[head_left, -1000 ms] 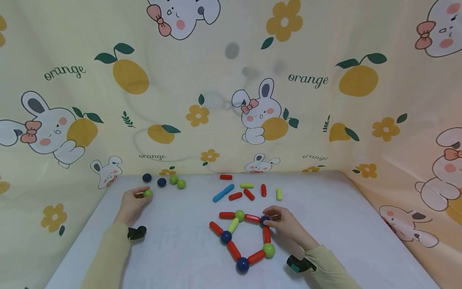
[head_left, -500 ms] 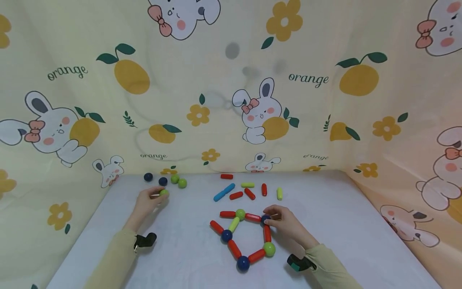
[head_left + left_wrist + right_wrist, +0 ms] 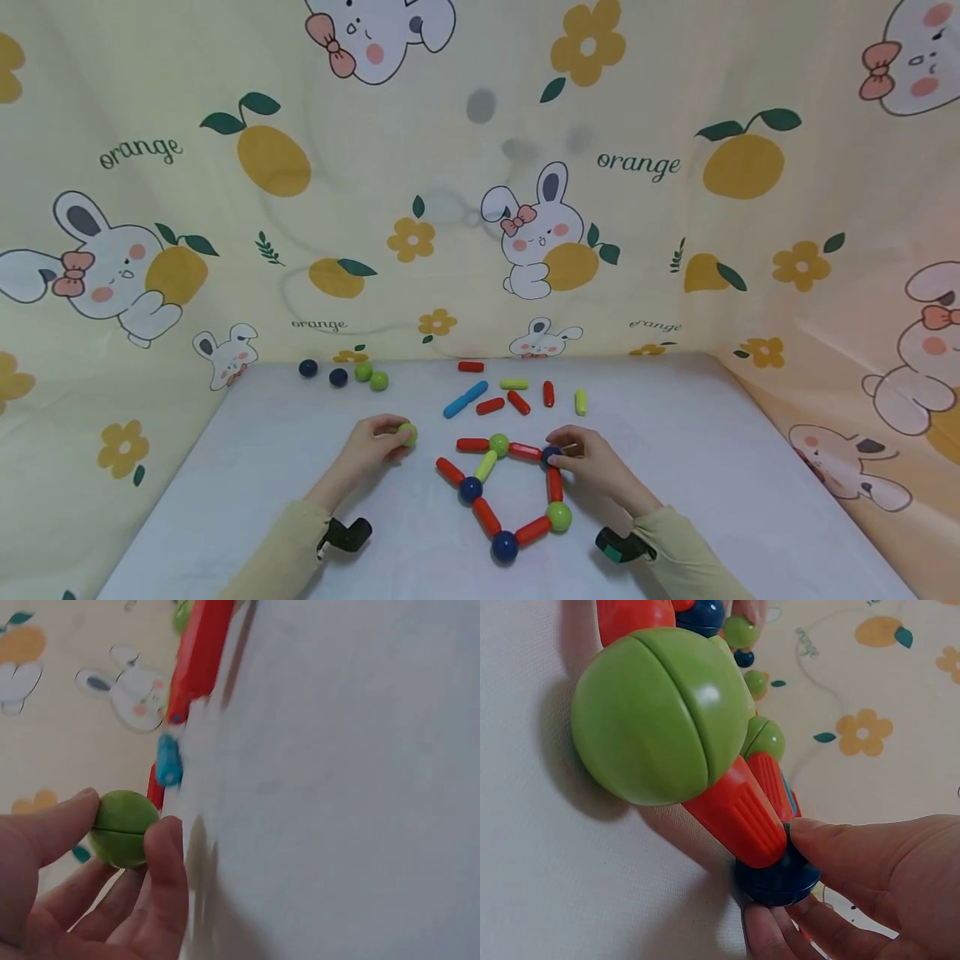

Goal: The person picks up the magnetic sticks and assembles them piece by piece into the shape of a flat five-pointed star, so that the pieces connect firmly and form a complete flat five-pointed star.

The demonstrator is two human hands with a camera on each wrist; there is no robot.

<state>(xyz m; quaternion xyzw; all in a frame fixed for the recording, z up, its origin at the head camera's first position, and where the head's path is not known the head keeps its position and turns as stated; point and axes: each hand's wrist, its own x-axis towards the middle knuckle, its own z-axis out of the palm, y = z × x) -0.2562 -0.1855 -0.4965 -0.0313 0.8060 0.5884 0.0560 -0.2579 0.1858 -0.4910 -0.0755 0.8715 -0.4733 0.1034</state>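
My left hand [image 3: 375,442] pinches a green ball [image 3: 124,829] between thumb and fingers, left of a ball-and-rod frame on the table. A dark seam runs round that ball. My right hand [image 3: 596,468] grips the dark blue ball [image 3: 778,874] at the frame's upper right corner, thumb on one side and fingers on the other. Red rods [image 3: 555,484] lead from this corner to a green ball [image 3: 558,517] below and to another green ball [image 3: 498,446] on the left. A yellow-green rod [image 3: 486,467] joins that one to a dark blue ball [image 3: 471,490]. Two red rods stick out leftward with free ends.
Behind the frame lie loose red rods [image 3: 491,406], yellow-green rods [image 3: 514,384] and a blue piece [image 3: 465,400]. Dark blue balls [image 3: 338,377] and green balls [image 3: 378,381] sit at the back left. A printed cloth [image 3: 450,167] hangs behind the white table [image 3: 675,433].
My left hand has carried the green ball rightward and nearer to me, from the back left toward the frame. The right hand has stayed on its dark blue ball.
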